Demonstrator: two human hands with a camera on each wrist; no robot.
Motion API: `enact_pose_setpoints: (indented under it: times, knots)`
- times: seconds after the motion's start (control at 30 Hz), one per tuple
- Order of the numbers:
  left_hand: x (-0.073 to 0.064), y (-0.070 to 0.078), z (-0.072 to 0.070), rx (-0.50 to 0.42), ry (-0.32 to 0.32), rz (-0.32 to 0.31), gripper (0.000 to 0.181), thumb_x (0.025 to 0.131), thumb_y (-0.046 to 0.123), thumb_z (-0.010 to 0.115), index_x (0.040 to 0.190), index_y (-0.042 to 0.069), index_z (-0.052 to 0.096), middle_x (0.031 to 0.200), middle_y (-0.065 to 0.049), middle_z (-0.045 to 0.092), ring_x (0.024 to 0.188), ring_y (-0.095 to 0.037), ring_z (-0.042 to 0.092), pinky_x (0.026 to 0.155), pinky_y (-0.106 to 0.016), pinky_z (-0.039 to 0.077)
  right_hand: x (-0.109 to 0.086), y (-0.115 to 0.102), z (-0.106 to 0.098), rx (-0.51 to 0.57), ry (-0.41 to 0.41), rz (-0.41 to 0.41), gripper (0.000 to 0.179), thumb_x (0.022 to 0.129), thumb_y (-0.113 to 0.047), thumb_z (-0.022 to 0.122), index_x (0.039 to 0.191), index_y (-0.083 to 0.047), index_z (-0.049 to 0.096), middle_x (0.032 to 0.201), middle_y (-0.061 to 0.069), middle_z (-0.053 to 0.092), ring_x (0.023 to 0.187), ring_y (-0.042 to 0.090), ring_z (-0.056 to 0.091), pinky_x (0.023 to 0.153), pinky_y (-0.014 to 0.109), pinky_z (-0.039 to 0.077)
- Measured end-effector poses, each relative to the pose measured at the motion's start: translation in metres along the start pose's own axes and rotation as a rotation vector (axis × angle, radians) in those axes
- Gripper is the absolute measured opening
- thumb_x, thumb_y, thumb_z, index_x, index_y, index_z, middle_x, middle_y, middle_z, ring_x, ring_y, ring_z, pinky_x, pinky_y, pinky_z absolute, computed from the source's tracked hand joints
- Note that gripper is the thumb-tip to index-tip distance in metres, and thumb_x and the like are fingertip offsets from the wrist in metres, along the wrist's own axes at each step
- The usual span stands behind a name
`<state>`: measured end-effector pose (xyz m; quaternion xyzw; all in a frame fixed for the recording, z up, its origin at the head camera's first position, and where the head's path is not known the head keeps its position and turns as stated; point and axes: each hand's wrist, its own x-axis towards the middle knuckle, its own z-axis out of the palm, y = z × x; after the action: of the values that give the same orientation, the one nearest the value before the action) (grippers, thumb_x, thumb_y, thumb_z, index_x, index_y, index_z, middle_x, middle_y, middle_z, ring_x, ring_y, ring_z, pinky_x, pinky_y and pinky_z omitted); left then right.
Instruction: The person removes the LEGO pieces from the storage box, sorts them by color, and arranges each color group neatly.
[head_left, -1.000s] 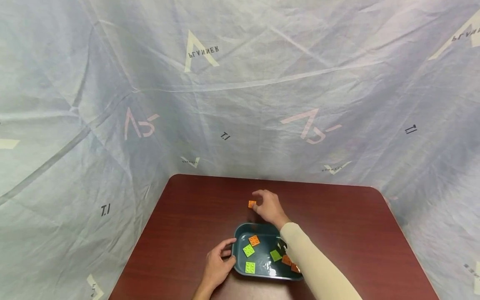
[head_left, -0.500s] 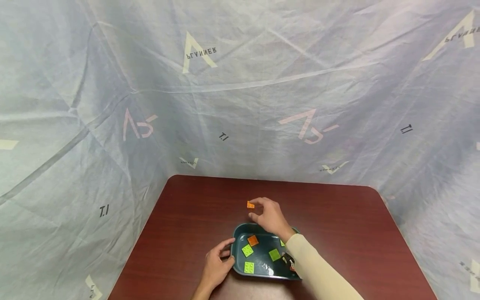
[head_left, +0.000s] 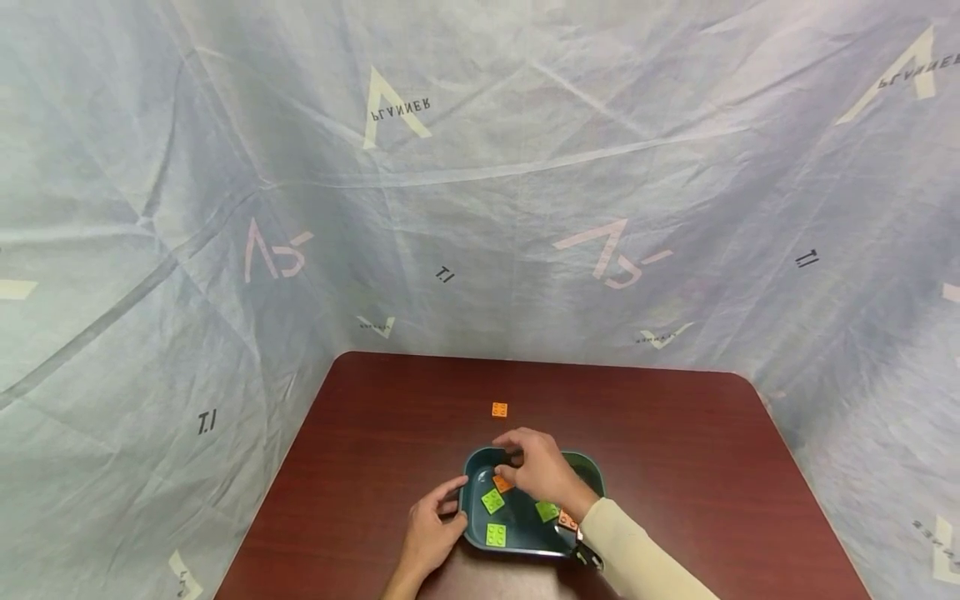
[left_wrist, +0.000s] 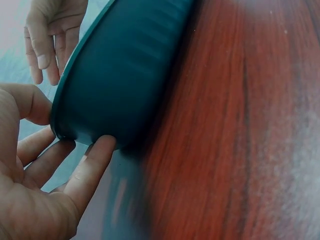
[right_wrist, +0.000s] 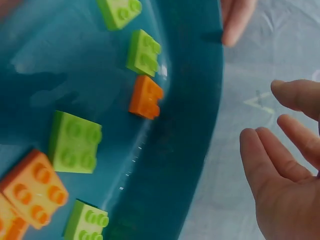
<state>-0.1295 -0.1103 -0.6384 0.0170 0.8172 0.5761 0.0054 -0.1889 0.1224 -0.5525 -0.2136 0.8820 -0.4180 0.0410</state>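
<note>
My left hand (head_left: 435, 529) holds the left end of a dark teal tray (head_left: 521, 523), thumb and fingertips at its outer wall (left_wrist: 115, 85) in the left wrist view. My right hand (head_left: 538, 465) hovers over the tray's far side, its fingers apart with nothing between them, as the right wrist view also shows. Beyond the tray an orange toy brick (head_left: 499, 409) lies alone on the table. Inside the tray are green bricks (head_left: 496, 534) and orange bricks (right_wrist: 35, 190). One orange brick (head_left: 502, 483) shows just below the right thumb in the head view; the right arm hides part of the tray.
The dark red wooden table (head_left: 375, 442) extends around the tray on both sides. Grey printed sheeting (head_left: 480, 208) hangs behind it and along its sides. A small dark device (head_left: 587, 554) sits under the right wrist, beside the pale sleeve (head_left: 633, 550).
My right hand has let go of the orange brick on the table and drawn back toward me, over the tray. The left hand keeps its place at the tray.
</note>
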Motion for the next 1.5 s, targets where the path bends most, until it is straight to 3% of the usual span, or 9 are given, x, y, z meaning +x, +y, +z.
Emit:
enact_pose_setpoints:
  times: [0.23, 0.5, 0.67, 1.03, 1.5]
  knots:
    - [-0.002, -0.001, 0.0, -0.009, 0.01, 0.014, 0.055, 0.083, 0.003, 0.073, 0.136, 0.017, 0.072, 0.127, -0.012, 0.076, 0.101, -0.024, 0.079, 0.083, -0.025, 0.06, -0.013, 0.008, 0.012, -0.001, -0.11, -0.046, 0.034, 0.09, -0.013, 0.084, 0.123, -0.013, 0.075, 0.118, 0.009, 0.074, 0.098, 0.024, 0.075, 0.077, 0.028, 0.061]
    - [-0.001, -0.002, 0.0, -0.035, -0.015, 0.004, 0.055, 0.085, 0.002, 0.073, 0.138, 0.018, 0.071, 0.129, -0.014, 0.075, 0.103, -0.026, 0.079, 0.081, -0.022, 0.059, -0.022, 0.018, 0.026, -0.005, -0.244, -0.099, 0.034, 0.089, -0.014, 0.086, 0.121, -0.011, 0.077, 0.121, 0.005, 0.076, 0.107, 0.023, 0.075, 0.081, 0.027, 0.064]
    - [-0.001, -0.002, 0.0, -0.054, -0.027, -0.004, 0.055, 0.086, 0.0, 0.073, 0.138, 0.017, 0.07, 0.129, -0.015, 0.075, 0.104, -0.027, 0.079, 0.079, -0.021, 0.059, -0.024, 0.022, 0.033, -0.046, -0.3, -0.115, 0.035, 0.087, -0.013, 0.086, 0.121, -0.009, 0.078, 0.116, 0.003, 0.079, 0.099, 0.015, 0.076, 0.078, 0.021, 0.06]
    - [0.0, -0.002, -0.001, -0.049, -0.03, -0.017, 0.056, 0.085, 0.001, 0.074, 0.138, 0.019, 0.071, 0.128, -0.012, 0.075, 0.104, -0.026, 0.079, 0.08, -0.022, 0.058, -0.025, 0.033, 0.052, -0.145, -0.315, -0.215, 0.033, 0.079, -0.013, 0.092, 0.111, -0.016, 0.083, 0.106, -0.008, 0.08, 0.089, -0.004, 0.068, 0.076, 0.014, 0.054]
    - [-0.001, -0.001, -0.003, -0.028, -0.032, 0.001, 0.057, 0.083, 0.003, 0.074, 0.139, 0.016, 0.07, 0.129, -0.013, 0.075, 0.103, -0.027, 0.079, 0.083, -0.023, 0.058, -0.018, 0.031, 0.054, -0.226, -0.388, -0.268, 0.04, 0.074, -0.001, 0.09, 0.108, -0.021, 0.084, 0.102, -0.012, 0.078, 0.09, -0.005, 0.064, 0.076, 0.013, 0.052]
